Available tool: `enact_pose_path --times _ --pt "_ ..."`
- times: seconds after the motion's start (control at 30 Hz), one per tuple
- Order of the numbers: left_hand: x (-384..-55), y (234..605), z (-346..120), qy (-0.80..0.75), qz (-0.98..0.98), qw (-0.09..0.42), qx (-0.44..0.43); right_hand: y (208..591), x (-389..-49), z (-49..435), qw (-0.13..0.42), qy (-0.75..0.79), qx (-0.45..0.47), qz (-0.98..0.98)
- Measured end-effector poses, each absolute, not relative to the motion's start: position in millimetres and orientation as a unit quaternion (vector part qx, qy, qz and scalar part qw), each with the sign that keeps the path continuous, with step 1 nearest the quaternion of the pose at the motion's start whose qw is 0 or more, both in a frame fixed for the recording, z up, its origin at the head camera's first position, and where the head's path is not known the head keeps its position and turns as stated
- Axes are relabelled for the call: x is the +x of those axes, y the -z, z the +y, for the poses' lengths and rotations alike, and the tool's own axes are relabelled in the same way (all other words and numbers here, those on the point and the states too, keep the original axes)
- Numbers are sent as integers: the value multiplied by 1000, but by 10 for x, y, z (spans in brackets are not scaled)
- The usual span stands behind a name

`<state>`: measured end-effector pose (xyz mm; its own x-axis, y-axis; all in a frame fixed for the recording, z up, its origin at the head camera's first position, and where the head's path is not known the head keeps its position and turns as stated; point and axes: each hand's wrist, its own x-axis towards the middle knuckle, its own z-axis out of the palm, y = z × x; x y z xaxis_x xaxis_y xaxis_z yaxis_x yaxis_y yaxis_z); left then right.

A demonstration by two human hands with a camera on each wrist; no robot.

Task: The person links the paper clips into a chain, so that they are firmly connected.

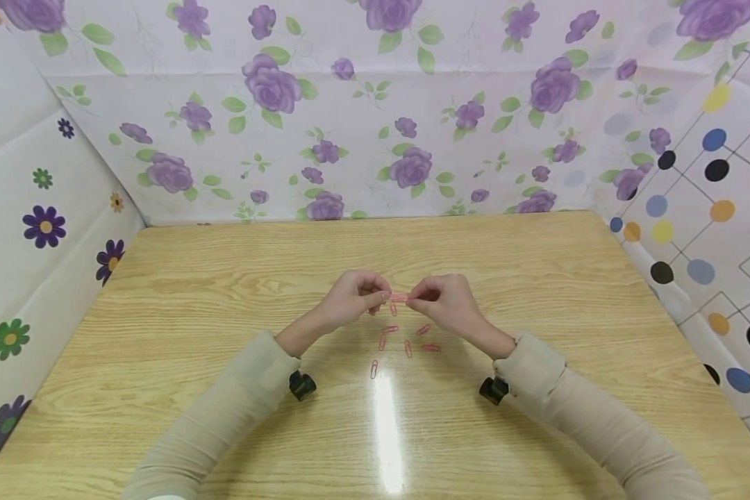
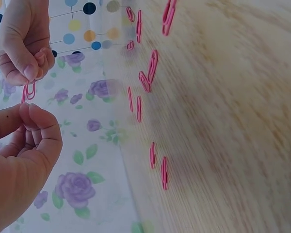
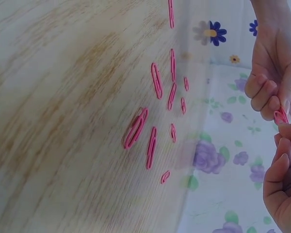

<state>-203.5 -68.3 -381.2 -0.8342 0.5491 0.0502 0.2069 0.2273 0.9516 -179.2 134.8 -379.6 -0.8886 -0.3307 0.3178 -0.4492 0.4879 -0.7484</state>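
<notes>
In the head view my left hand (image 1: 353, 297) and my right hand (image 1: 451, 302) are raised close together over the table. Between their fingertips is a small pink paper clip (image 1: 398, 297), pinched from the left by one hand and from the right by the other. Loops of pink wire show in the left wrist view, but whether this is one paper clip (image 2: 31, 90) or two together I cannot tell. The fingertips cover its ends. Several more pink paper clips (image 1: 408, 348) lie scattered on the tabletop below and in front of the hands.
The wood-grain table (image 1: 225, 278) has a floral cloth (image 1: 350, 118) behind it. Patterned cloths also stand along the left and right sides. One loose paper clip (image 1: 373, 369) lies nearest the body, beside a bright light reflection.
</notes>
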Motion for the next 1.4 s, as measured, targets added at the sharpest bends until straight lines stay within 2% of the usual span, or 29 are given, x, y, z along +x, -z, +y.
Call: enact_pose_path --times 0.57,0.97,1.4 --pt "-2002 3788 -722 -569 761 129 283 3811 -1787 1358 68 -469 233 -849" --pt "-1993 3801 -753 -565 775 137 249 3757 -1767 1422 67 -470 226 -851" --pt "-1940 3791 -757 -561 764 170 269 3719 -1757 1406 53 -474 222 -850"
